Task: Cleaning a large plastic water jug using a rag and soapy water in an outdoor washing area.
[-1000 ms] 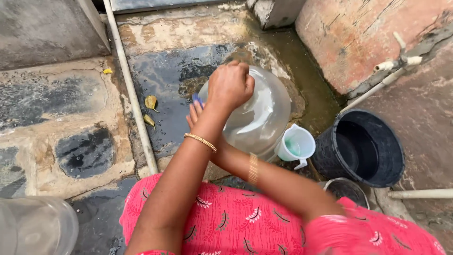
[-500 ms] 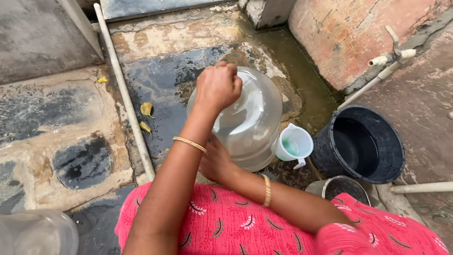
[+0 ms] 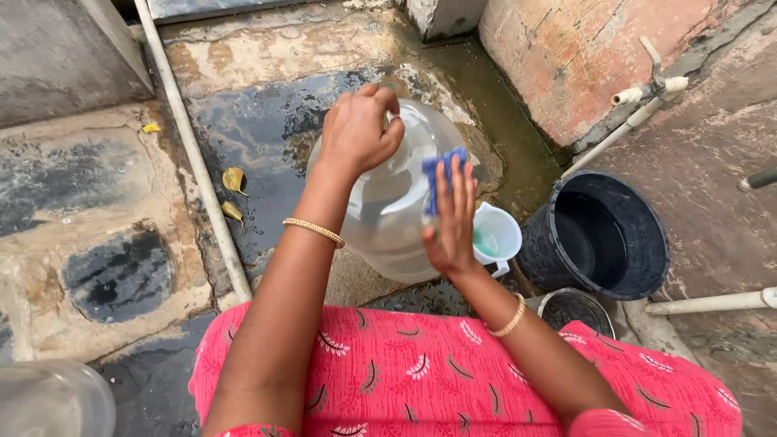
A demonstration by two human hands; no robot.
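Observation:
A large clear plastic water jug (image 3: 392,218) stands tilted on the wet stone floor in front of me. My left hand (image 3: 358,129) grips its neck at the top. My right hand (image 3: 450,218) presses a blue scrubbing cloth (image 3: 441,171) flat against the jug's right side, fingers stretched out over it. Both wrists wear gold bangles. My pink patterned garment fills the bottom of the view.
A white mug (image 3: 495,236) with greenish liquid sits right of the jug. Beyond it stands a dark bucket (image 3: 599,235), with a small steel vessel (image 3: 573,309) below. A white pipe (image 3: 194,154) runs along the floor on the left; a tap (image 3: 647,85) juts from the brick wall.
My right hand has come from under and behind the jug round to its right side, now pressing the blue cloth there. My left hand stays on the neck.

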